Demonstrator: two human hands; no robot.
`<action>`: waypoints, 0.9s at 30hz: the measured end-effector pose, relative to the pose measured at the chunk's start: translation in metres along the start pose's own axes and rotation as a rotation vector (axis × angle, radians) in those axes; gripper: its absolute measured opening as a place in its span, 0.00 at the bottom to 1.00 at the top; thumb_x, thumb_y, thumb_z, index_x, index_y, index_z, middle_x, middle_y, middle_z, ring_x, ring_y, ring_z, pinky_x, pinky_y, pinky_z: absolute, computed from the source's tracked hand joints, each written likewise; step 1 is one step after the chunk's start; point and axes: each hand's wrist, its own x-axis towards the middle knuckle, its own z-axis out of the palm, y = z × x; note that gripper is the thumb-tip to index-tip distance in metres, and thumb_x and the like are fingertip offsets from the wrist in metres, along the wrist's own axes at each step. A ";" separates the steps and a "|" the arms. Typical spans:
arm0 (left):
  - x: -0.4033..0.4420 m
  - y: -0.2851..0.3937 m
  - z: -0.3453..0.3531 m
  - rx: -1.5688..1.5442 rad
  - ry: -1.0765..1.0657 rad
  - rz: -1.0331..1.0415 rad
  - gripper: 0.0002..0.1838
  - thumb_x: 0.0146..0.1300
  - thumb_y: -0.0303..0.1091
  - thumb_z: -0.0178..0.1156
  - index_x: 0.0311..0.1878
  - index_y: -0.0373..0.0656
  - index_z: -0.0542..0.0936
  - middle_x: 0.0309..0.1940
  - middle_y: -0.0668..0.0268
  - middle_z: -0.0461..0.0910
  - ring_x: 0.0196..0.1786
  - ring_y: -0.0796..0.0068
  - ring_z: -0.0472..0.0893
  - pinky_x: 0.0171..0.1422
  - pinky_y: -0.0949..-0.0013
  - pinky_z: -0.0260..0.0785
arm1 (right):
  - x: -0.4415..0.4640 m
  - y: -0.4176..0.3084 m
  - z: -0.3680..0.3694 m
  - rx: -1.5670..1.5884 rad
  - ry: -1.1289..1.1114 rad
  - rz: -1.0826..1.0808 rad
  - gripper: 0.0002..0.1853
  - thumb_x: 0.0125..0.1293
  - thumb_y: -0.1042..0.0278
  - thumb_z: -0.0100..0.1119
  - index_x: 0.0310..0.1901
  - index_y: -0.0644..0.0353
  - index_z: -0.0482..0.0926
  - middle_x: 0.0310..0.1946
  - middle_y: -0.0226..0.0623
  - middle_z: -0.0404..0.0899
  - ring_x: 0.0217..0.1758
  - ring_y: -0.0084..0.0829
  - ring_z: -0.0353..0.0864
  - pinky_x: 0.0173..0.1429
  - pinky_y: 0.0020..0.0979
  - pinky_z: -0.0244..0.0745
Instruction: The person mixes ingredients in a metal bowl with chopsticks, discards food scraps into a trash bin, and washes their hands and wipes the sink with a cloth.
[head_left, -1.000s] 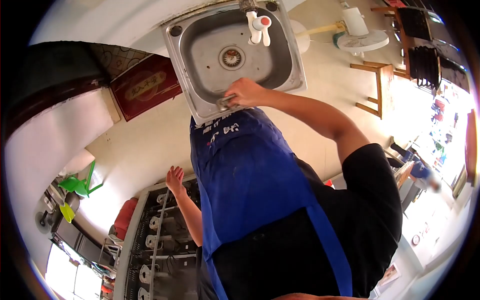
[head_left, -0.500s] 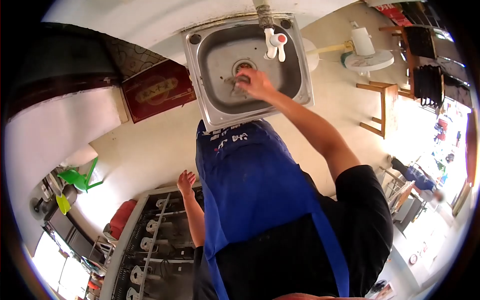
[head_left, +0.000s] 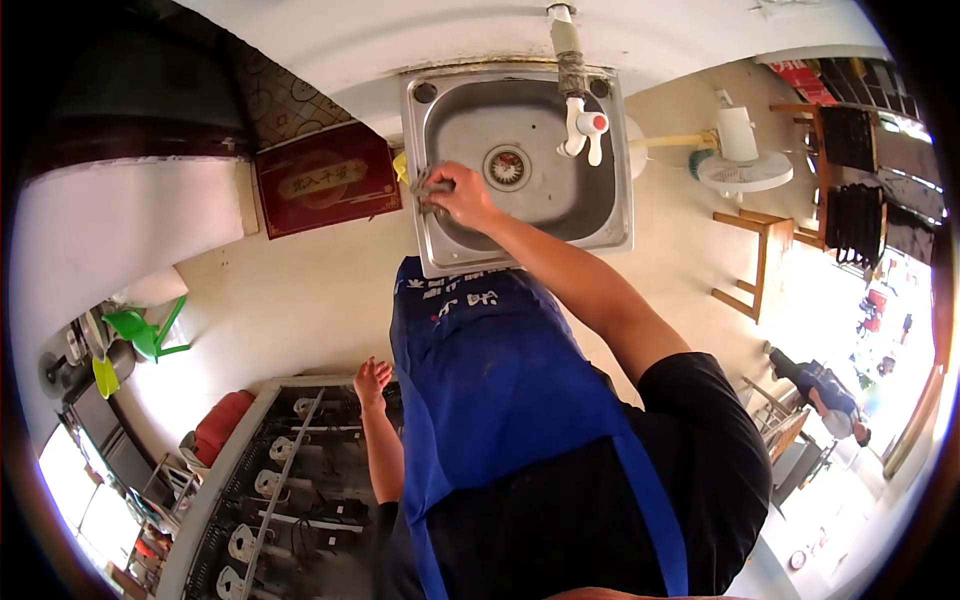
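Observation:
A stainless steel sink (head_left: 585,215) with a round drain (head_left: 507,168) lies before me, and a white tap (head_left: 582,130) hangs over its far right part. My right hand (head_left: 458,197) is closed on a crumpled grey scourer (head_left: 430,190) at the sink's left rim. Beyond that rim a bit of something yellow (head_left: 401,167) shows. My left hand (head_left: 372,380) is held away from the sink, beside my blue apron (head_left: 500,370), with its fingers apart and nothing in it.
A dark red mat (head_left: 330,180) lies left of the sink. Stove burners in a metal frame (head_left: 275,470) stand at the lower left. To the right are a white fan (head_left: 745,170) and a wooden stool (head_left: 770,260). Another person (head_left: 825,390) is far off at the right.
My right hand has gone from the near rim, across the basin, to the left rim with the scourer. The view has shifted, and my left hand has stayed beside the apron.

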 end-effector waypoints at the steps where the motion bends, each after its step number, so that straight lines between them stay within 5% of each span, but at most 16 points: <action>1: 0.001 -0.006 -0.003 -0.001 0.000 -0.020 0.26 0.73 0.47 0.61 0.65 0.39 0.75 0.53 0.49 0.83 0.50 0.55 0.86 0.56 0.58 0.80 | 0.010 0.002 0.000 -0.007 0.062 0.051 0.13 0.50 0.73 0.77 0.37 0.62 0.83 0.38 0.45 0.83 0.44 0.42 0.83 0.49 0.36 0.77; 6: 0.021 -0.034 -0.027 0.198 -0.119 0.099 0.26 0.74 0.45 0.60 0.67 0.39 0.73 0.53 0.50 0.84 0.49 0.55 0.87 0.54 0.57 0.81 | 0.069 0.004 0.010 0.102 0.303 0.302 0.15 0.52 0.69 0.78 0.39 0.62 0.83 0.36 0.46 0.84 0.42 0.40 0.85 0.48 0.36 0.78; 7: 0.018 -0.025 -0.027 0.249 -0.137 0.124 0.26 0.74 0.45 0.60 0.68 0.39 0.72 0.52 0.50 0.84 0.48 0.55 0.87 0.53 0.57 0.81 | 0.078 0.011 0.014 0.011 0.498 0.332 0.16 0.54 0.67 0.77 0.42 0.62 0.83 0.37 0.44 0.85 0.42 0.39 0.85 0.47 0.37 0.78; 9: 0.013 -0.005 -0.022 0.135 0.008 -0.129 0.25 0.74 0.44 0.60 0.67 0.39 0.73 0.52 0.50 0.84 0.48 0.55 0.87 0.54 0.57 0.81 | 0.078 0.008 0.010 0.064 0.774 0.445 0.18 0.57 0.64 0.74 0.46 0.62 0.82 0.37 0.44 0.86 0.41 0.39 0.86 0.47 0.39 0.78; 12: 0.018 0.013 -0.011 -0.020 0.025 -0.014 0.22 0.74 0.43 0.60 0.63 0.39 0.76 0.51 0.50 0.84 0.48 0.55 0.87 0.53 0.58 0.81 | 0.063 0.089 -0.016 -0.147 0.704 0.496 0.20 0.57 0.60 0.69 0.49 0.62 0.83 0.34 0.46 0.86 0.40 0.43 0.87 0.47 0.42 0.79; 14: 0.018 0.024 -0.005 -0.105 -0.025 0.066 0.22 0.72 0.45 0.62 0.60 0.39 0.77 0.48 0.51 0.85 0.46 0.56 0.87 0.50 0.59 0.82 | 0.039 0.079 -0.053 -0.150 0.376 0.676 0.20 0.58 0.59 0.68 0.49 0.63 0.83 0.43 0.54 0.86 0.52 0.49 0.86 0.56 0.42 0.79; 17: 0.022 0.032 0.009 -0.074 -0.025 0.046 0.22 0.72 0.44 0.62 0.60 0.40 0.77 0.48 0.51 0.85 0.46 0.57 0.87 0.50 0.60 0.81 | 0.036 0.059 -0.080 -0.181 0.504 0.560 0.23 0.58 0.57 0.68 0.51 0.63 0.84 0.51 0.55 0.84 0.55 0.49 0.84 0.58 0.42 0.77; 18: 0.023 0.032 0.013 -0.072 -0.011 0.016 0.22 0.72 0.44 0.62 0.61 0.40 0.77 0.48 0.51 0.85 0.46 0.57 0.87 0.50 0.61 0.81 | 0.040 0.059 -0.083 -0.254 0.641 0.522 0.20 0.60 0.59 0.69 0.52 0.59 0.84 0.39 0.46 0.87 0.44 0.42 0.87 0.51 0.39 0.79; 19: 0.023 0.032 0.020 -0.074 -0.022 0.015 0.22 0.72 0.44 0.62 0.61 0.40 0.77 0.48 0.51 0.85 0.46 0.57 0.87 0.50 0.61 0.81 | 0.045 0.059 -0.092 -0.262 0.649 0.519 0.20 0.60 0.59 0.69 0.52 0.59 0.84 0.39 0.46 0.87 0.44 0.42 0.87 0.51 0.39 0.79; 21: 0.026 0.023 0.015 -0.016 -0.048 0.014 0.22 0.72 0.44 0.62 0.61 0.40 0.77 0.48 0.51 0.85 0.45 0.56 0.87 0.49 0.61 0.81 | 0.053 0.043 -0.105 0.018 0.892 0.305 0.22 0.63 0.58 0.69 0.57 0.57 0.80 0.45 0.45 0.86 0.48 0.41 0.85 0.55 0.38 0.77; 22: 0.027 0.019 0.012 -0.007 -0.075 0.004 0.23 0.72 0.44 0.62 0.62 0.40 0.76 0.49 0.51 0.85 0.46 0.56 0.87 0.50 0.60 0.81 | 0.072 0.118 -0.118 -0.230 0.926 0.304 0.26 0.65 0.56 0.70 0.60 0.58 0.75 0.48 0.43 0.85 0.50 0.38 0.83 0.56 0.37 0.76; 23: 0.025 0.018 0.010 -0.004 -0.076 0.001 0.23 0.72 0.44 0.62 0.62 0.40 0.76 0.49 0.51 0.85 0.46 0.56 0.87 0.50 0.60 0.81 | 0.071 0.107 -0.125 -0.232 0.927 0.308 0.26 0.65 0.56 0.70 0.60 0.58 0.75 0.48 0.43 0.85 0.50 0.38 0.83 0.56 0.37 0.76; 27: 0.016 0.008 -0.001 0.026 -0.034 -0.061 0.24 0.73 0.45 0.60 0.64 0.40 0.75 0.50 0.50 0.84 0.47 0.56 0.87 0.52 0.58 0.81 | 0.082 0.059 -0.143 -0.084 1.085 -0.084 0.29 0.66 0.54 0.71 0.60 0.64 0.74 0.49 0.44 0.85 0.49 0.38 0.84 0.57 0.38 0.75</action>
